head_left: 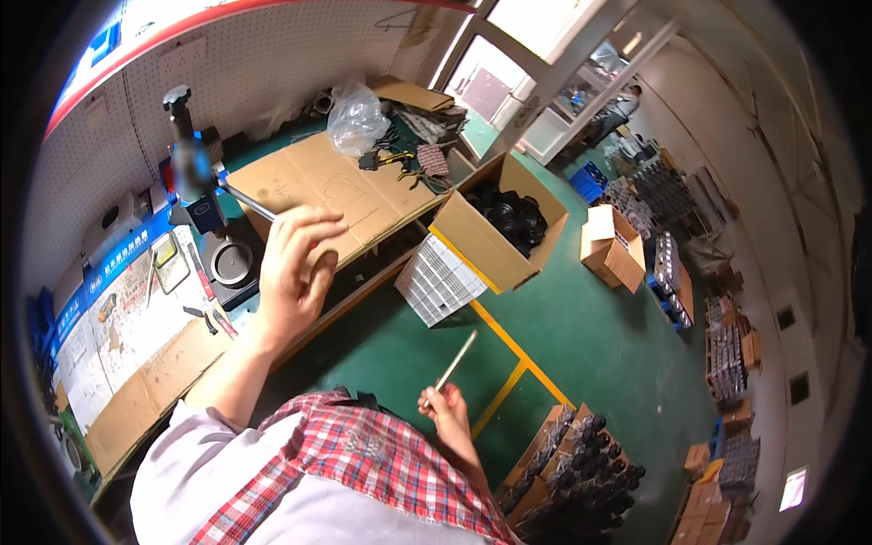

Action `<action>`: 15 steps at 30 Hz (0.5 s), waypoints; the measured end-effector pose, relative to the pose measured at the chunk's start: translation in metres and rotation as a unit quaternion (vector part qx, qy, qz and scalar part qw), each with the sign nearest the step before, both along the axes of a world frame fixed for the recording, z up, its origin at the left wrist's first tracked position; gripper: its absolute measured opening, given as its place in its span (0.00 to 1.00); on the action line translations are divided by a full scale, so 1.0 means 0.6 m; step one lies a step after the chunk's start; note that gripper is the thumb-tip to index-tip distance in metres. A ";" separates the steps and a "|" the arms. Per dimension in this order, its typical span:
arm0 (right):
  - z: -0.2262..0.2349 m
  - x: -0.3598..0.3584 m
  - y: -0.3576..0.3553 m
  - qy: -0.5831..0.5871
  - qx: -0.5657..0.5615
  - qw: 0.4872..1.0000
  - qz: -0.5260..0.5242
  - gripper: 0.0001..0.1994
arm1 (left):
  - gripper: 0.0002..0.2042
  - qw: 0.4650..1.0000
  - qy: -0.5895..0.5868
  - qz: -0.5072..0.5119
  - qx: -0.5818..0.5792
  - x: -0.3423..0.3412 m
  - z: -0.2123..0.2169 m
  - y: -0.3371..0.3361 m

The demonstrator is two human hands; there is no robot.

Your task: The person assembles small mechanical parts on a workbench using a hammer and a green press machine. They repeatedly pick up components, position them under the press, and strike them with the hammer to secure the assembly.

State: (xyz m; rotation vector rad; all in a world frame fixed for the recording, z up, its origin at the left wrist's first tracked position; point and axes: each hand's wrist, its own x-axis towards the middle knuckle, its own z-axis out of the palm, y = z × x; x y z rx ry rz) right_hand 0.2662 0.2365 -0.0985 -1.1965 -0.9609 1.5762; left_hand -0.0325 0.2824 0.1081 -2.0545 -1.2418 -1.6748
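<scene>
Head view: a workshop seen from above, the person's two bare hands over a green floor.
Floor (581,336): green, marked with yellow lines, filling the middle and the 3 o'clock side.
Workbench (182,350): runs from 8 o'clock up to 12 o'clock, covered with flattened cardboard and printed sheets.
Open carton (472,241): just past centre toward 1 o'clock, holding round black parts.
Hand press (195,182): at 10 o'clock on the bench, upright — its lever reaches toward the left hand.
White crate (438,282): ribbed plastic, leaning against the carton's near side.
Boxes of dark parts (577,468): at 5 o'clock on the floor.
Plastic bag (356,118): clear, crumpled, at 12 o'clock on the bench.
Left hand (295,268): raised at 10 o'clock from centre, fingers curled over — whether it grips the lever cannot be told.
Right hand (445,409): low at 6 o'clock, closed round the lower end of the rod.
Thin metal rod (457,361): pale, slanting up toward 1 o'clock from the right hand, above the floor.
</scene>
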 end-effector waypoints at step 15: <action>0.175 -0.100 0.652 -0.523 0.382 0.759 -0.069 0.41 | 0.11 0.957 -0.177 0.136 -0.184 0.032 -0.109 0.130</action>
